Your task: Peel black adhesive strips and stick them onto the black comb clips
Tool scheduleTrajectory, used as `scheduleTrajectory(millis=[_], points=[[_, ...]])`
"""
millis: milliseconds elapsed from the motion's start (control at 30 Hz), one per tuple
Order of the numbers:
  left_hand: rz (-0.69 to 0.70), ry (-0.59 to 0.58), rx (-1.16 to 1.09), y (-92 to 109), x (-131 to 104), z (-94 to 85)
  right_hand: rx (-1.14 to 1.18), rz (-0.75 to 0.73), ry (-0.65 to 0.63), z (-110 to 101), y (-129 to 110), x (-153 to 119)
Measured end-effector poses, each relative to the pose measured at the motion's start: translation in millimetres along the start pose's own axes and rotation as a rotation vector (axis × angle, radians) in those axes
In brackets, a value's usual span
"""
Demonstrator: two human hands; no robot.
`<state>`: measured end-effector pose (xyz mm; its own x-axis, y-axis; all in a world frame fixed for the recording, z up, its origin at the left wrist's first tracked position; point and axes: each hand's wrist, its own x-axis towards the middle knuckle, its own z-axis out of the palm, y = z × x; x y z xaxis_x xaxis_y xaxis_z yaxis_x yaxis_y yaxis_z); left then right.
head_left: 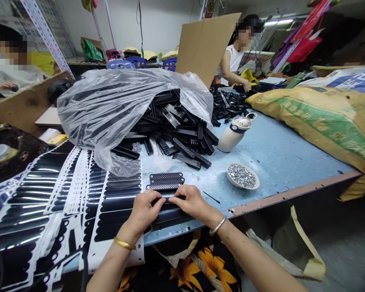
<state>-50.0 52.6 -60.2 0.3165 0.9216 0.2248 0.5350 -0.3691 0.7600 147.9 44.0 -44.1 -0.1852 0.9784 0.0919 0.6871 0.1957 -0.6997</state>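
Observation:
My left hand (pixel 146 209) and my right hand (pixel 192 202) meet near the table's front edge, fingers closed on a dark flat strip (pixel 167 200) between them. Just beyond my fingertips, several black textured pieces (pixel 166 179) lie side by side. Sheets of black rounded strips (pixel 118 209) on white backing spread out to the left of my left hand. Further back, a heap of black parts (pixel 176 129) spills from a clear plastic bag (pixel 109 105). A white bowl of small silvery pieces (pixel 243 176) stands to the right, with a thin black stick (pixel 211 197) nearer my right hand.
A cream bottle (pixel 234 136) stands behind the bowl. Yellow woven sacks (pixel 331 121) lie along the table's right side. A cardboard sheet (pixel 205 48) rises at the back. One person (pixel 235 61) works beyond the heap, another (pixel 12 69) at the far left.

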Motion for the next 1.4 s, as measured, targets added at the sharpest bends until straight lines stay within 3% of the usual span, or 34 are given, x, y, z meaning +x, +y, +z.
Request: scheduleTrajectory(millis=[233, 400, 533, 700, 1000, 1133, 1233, 1300, 1333, 1400], points=[[-0.057, -0.017, -0.051, 1, 2, -2.3, -0.018, 0.003, -0.004, 2, 0, 8], [-0.037, -0.041, -0.024, 1, 1, -2.7, 0.071, 0.077, 0.08, -23, 18, -1], [-0.045, -0.059, 0.13, 3, 3, 2.5, 0.162, 0.14, 0.152, -37, 34, -16], [-0.035, -0.173, 0.392, 7, 10, 8.0, 0.239, 0.151, 0.156, -21, 35, -21], [0.062, -0.138, 0.372, -5, 12, 8.6, 0.365, 0.139, 0.073, -17, 26, -14], [0.158, -0.11, 0.305, 2, 1, -12.9, 0.37, 0.158, 0.117, -24, 23, -16], [0.31, 0.135, 0.259, 5, -19, -44.3, 0.35, 0.208, 0.225, -39, 23, -20], [0.347, 0.298, 0.353, -1, -39, -65.5, 0.324, 0.231, 0.29, -52, 21, -29], [0.345, 0.323, 0.443, -8, -50, -74.0, 0.304, 0.232, 0.309, -57, 19, -36], [0.291, 0.211, 0.612, -26, -75, -84.9, 0.231, 0.204, 0.317, -63, 9, -52]])
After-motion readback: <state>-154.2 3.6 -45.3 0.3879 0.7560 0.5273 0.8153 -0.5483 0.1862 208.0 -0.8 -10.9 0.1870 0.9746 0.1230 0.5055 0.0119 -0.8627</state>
